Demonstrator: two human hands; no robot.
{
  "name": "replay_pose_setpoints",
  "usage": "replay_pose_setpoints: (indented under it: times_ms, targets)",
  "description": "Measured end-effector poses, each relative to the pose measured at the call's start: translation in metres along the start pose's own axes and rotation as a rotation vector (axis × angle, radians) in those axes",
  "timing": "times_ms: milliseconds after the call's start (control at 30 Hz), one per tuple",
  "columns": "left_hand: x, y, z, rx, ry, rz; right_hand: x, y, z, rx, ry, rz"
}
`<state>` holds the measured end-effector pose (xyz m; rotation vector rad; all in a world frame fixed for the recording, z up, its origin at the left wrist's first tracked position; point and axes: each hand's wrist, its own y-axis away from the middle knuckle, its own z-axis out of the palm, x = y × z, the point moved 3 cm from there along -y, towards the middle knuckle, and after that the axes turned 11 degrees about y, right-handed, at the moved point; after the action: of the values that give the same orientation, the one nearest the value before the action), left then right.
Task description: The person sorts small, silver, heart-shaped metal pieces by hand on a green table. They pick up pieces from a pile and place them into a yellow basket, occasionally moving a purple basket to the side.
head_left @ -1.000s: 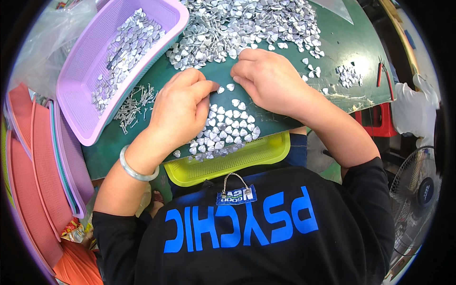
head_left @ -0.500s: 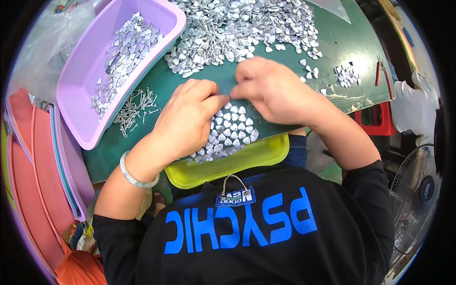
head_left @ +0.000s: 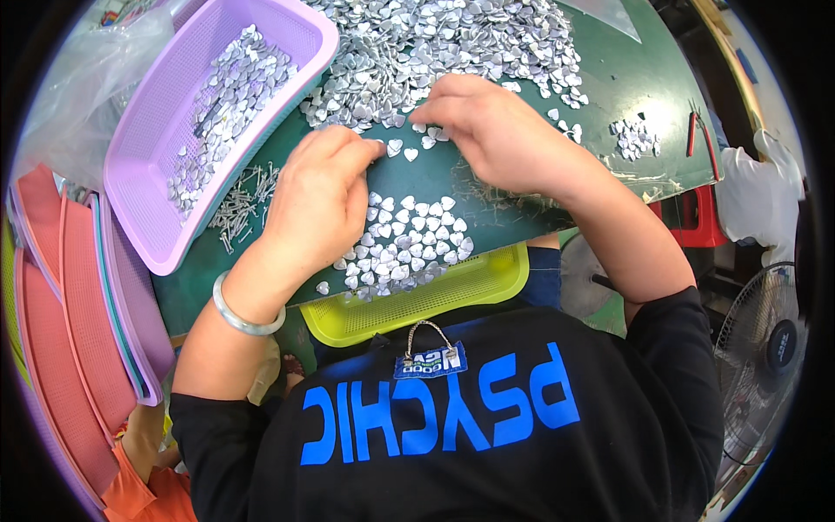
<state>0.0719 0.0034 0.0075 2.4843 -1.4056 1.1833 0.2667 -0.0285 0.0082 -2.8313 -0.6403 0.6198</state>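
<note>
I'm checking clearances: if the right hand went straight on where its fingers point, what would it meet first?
Probably the large heap of silver hearts, its near edge just beyond the right hand; depth is unclear from this view, so they may be touching.

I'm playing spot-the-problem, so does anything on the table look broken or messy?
Yes, the green tabletop looks damaged: pale, ragged scrapes show near its edge, on both sides of the right forearm, while the surface farther back looks smoother. A few silver hearts also lie apart from the big pile, looking a little stray.
</note>
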Motion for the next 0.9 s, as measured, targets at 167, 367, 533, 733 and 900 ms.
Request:
replay_pose_setpoints:
  times_ms: [167,367,533,733,900]
  targets:
    - [-0.003,-0.001,-0.003,0.033,-0.054,-0.067,0.003,0.003,0.0,0.039,0.025,0.009]
    - [-0.005,-0.002,-0.002,0.002,-0.072,-0.081,-0.002,0.005,0.001,0.025,0.086,-0.041]
    - [-0.004,-0.001,-0.003,-0.004,-0.059,-0.079,-0.002,0.005,0.001,0.014,0.077,-0.038]
    - [-0.007,0.004,-0.005,-0.007,-0.048,-0.092,-0.008,0.003,0.003,-0.019,0.09,-0.101]
    - [-0.004,0.004,-0.006,0.008,-0.042,-0.094,-0.011,-0.002,0.006,0.05,0.08,-0.086]
